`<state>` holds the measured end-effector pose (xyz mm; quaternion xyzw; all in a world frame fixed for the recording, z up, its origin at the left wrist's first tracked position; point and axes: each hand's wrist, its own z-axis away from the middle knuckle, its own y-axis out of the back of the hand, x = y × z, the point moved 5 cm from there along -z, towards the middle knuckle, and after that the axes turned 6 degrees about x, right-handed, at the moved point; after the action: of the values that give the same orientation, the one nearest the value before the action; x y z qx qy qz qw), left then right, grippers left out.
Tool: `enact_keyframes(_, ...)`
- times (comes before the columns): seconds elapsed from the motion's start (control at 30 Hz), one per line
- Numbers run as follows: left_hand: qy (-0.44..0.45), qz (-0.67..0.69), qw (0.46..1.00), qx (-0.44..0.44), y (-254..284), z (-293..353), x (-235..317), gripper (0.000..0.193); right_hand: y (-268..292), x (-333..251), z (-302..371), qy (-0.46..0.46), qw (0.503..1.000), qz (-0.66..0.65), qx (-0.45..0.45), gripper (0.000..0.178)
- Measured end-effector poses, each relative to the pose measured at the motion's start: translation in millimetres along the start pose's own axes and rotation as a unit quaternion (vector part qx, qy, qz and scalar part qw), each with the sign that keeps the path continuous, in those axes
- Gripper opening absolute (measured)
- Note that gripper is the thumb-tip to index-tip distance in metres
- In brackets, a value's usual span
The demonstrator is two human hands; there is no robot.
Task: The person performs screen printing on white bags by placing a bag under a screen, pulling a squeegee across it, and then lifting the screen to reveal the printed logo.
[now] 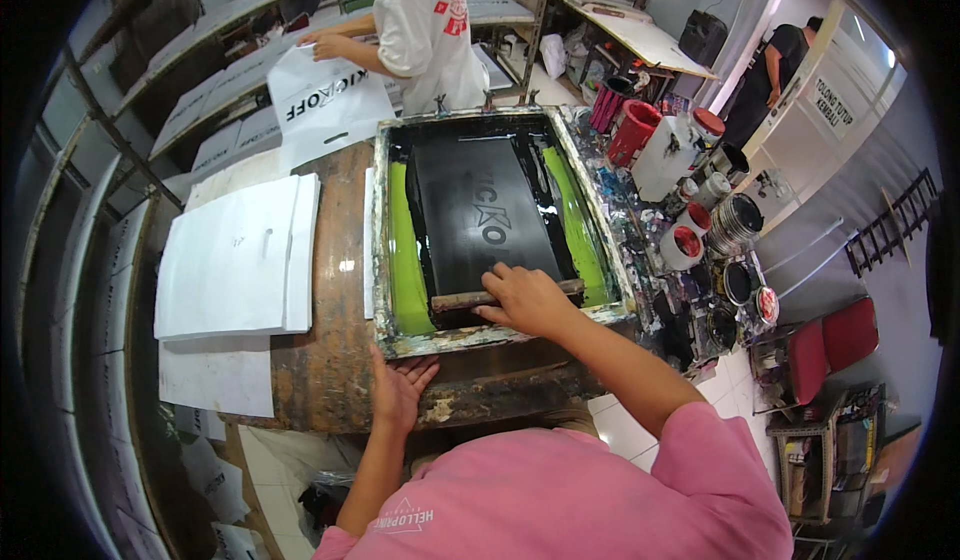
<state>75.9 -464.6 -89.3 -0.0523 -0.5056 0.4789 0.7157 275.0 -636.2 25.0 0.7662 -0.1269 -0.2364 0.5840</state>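
A silk-screen printing frame (383, 240) lies on the worn wooden table (340, 230). Its mesh is coated with black ink (470, 190), through which lettering faintly shows, and bright green strips run down both sides. Near the frame's front end, my right hand (525, 300) is closed around the wooden handle of a squeegee (462, 301), which lies crosswise on the mesh. At the front left corner, my left hand (402, 388) is open, palm up, its fingers stretched out along the underside of the frame's front edge. What lies beneath the screen is hidden.
A stack of white bags (230, 260) sits left of the frame. Ink pots and cans (690, 240) crowd the stained right side. Beyond the table a person (425, 35) holds a printed white bag (330, 105) beside drying racks. Another person (785, 65) stands by the door.
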Motion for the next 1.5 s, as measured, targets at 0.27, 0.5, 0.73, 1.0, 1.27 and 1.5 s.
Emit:
enact_keyframes(0.27, -0.074, 0.024, 0.996, -0.049, -18.8, 22.0, 33.4, 0.088, 44.6, -47.3, 29.9, 0.009, 0.986, 0.098, 0.134, 0.037)
enact_keyframes(0.5, -0.249, 0.008, 0.936, -0.248, -102.5, 45.3, 119.9, 0.085, 160.9, -50.9, -42.5, 0.025, 0.942, 0.145, 0.302, 0.032)
enact_keyframes(0.73, -0.326, -0.784, 0.52, 0.095, -52.8, -37.7, 55.4, 0.094, 227.8, -37.4, -104.6, 0.033, 0.928, 0.137, 0.345, 0.042)
enact_keyframes(1.0, -0.25, -0.831, 0.49, 0.083, -63.9, -40.9, 41.5, 0.104, 252.6, -24.7, -136.0, 0.024, 0.931, 0.119, 0.345, 0.044)
enact_keyframes(1.27, -0.479, -0.505, 0.713, 0.085, -145.3, -55.5, 122.9, 0.053, 282.2, -18.5, -158.6, 0.046, 0.929, 0.062, 0.361, 0.041)
enact_keyframes(1.5, -0.418, -0.269, 0.847, 0.188, -65.8, -49.6, 167.3, 0.043, 275.0, -11.5, -161.6, 0.071, 0.908, 0.066, 0.408, 0.04)
